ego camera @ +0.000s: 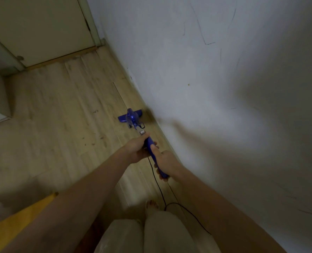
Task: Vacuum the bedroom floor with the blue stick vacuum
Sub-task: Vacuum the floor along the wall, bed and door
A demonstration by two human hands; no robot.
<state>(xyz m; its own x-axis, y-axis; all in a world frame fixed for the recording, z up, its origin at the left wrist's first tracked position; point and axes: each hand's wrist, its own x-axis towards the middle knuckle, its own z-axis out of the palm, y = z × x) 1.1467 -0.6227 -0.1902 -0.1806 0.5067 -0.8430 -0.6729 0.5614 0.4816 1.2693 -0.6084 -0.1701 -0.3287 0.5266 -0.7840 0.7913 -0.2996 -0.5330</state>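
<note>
- Pale trouser legs [151, 234] fill the bottom edge, with a bare foot [151, 205] just past them on the wooden floor [60, 110].
- Both forearms reach forward to the blue stick vacuum [133, 117].
- Right hand [167, 161] wraps the rear of its handle, thumb laid along the top.
- Left hand [138, 148] curls round the handle further forward.
- Its floor head sits on the boards beside the white wall [206, 70]; it seems to touch the skirting, though blur hides this.
- Black cord [162, 194] trails back along the floor.
</note>
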